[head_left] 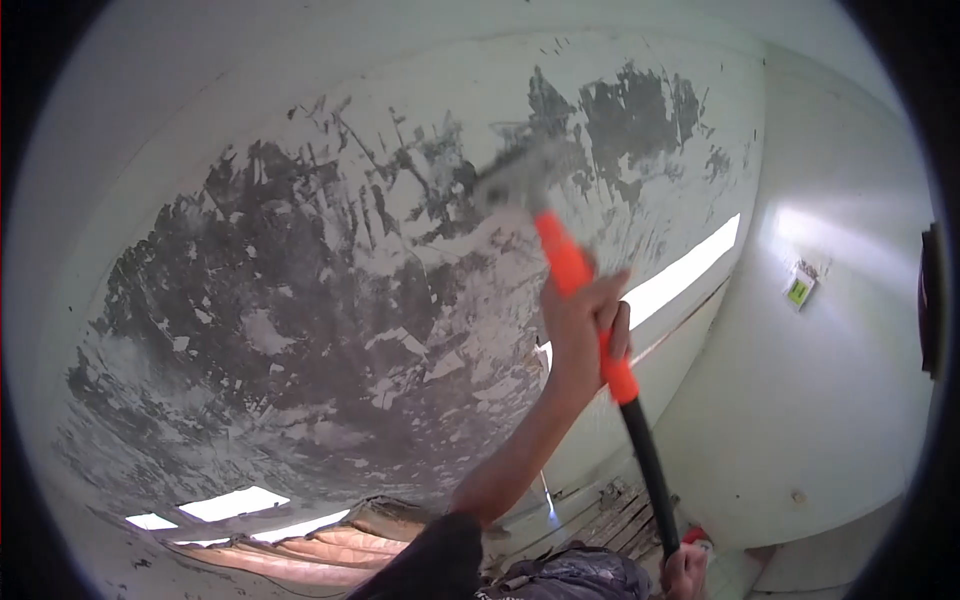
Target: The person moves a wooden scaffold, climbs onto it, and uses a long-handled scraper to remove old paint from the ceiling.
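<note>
A long-handled scraper (565, 260) with an orange grip and a black shaft runs up towards the ceiling. Its grey head (520, 178) is smeared by motion over the patchy surface; whether it touches cannot be made out. My left hand (585, 325) is wrapped round the orange part, the arm raised in a dark sleeve. Lower down, my right hand (685, 572) grips near the bottom end of the black shaft. The ceiling (370, 300) shows dark grey patches where the pale coating is gone, with white flakes and streaks among them.
To the right stands a pale wall (830, 400) with a small yellow-green and white fixture (799, 289). A bright window strip (685, 265) lies behind the shaft. Brownish draped cloth (310, 555) hangs at lower left. Wooden slats (610, 520) show below.
</note>
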Available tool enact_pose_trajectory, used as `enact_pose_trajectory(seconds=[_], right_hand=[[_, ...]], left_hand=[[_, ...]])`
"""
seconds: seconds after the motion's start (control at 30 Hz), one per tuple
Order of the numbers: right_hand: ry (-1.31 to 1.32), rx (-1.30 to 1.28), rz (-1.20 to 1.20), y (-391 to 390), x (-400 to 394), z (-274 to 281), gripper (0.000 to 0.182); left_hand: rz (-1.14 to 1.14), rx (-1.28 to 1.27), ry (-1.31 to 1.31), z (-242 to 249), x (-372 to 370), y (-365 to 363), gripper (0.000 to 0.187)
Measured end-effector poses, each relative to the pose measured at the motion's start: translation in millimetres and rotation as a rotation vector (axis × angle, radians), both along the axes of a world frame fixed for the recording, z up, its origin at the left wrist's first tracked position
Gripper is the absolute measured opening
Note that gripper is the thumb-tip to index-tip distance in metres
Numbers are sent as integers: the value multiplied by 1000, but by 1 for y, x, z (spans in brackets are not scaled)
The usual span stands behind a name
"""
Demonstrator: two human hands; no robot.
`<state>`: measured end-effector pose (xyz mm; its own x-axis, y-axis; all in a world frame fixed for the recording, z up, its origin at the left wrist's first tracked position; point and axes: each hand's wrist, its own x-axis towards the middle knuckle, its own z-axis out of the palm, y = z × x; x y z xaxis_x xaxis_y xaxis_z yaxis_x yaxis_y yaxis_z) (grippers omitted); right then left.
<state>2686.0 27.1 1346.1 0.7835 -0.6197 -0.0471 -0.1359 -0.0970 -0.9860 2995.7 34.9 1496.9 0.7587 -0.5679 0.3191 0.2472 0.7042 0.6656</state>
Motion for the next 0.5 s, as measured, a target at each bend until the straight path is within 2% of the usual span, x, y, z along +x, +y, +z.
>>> enact_pose_trajectory(seconds=[0.07,0.1,0.2,0.27,0.33,0.4,0.43,0.5], right_hand=[[57,-183,24,7,-7,-6,62],[149,-168,-22,9,-3,3,63],[177,-101,-61,-8,5,4,58],[137,-155,-86,12,1,0,52],[18,-82,77,20,4,1,50],[-4,-27,39,18,29,-5,52],[-18,30,19,18,35,-6,55],[18,12,-2,20,29,-2,57]], left_hand=[[-34,19,3,-1,1,9,26],[-52,28,-12,8,2,6,27],[-55,-51,-16,10,6,1,28],[-32,-18,-1,4,0,10,28],[-35,17,-22,8,7,15,28],[-44,11,-165,25,22,8,26],[-54,14,-158,38,27,1,26],[-20,13,-108,25,18,5,26]])
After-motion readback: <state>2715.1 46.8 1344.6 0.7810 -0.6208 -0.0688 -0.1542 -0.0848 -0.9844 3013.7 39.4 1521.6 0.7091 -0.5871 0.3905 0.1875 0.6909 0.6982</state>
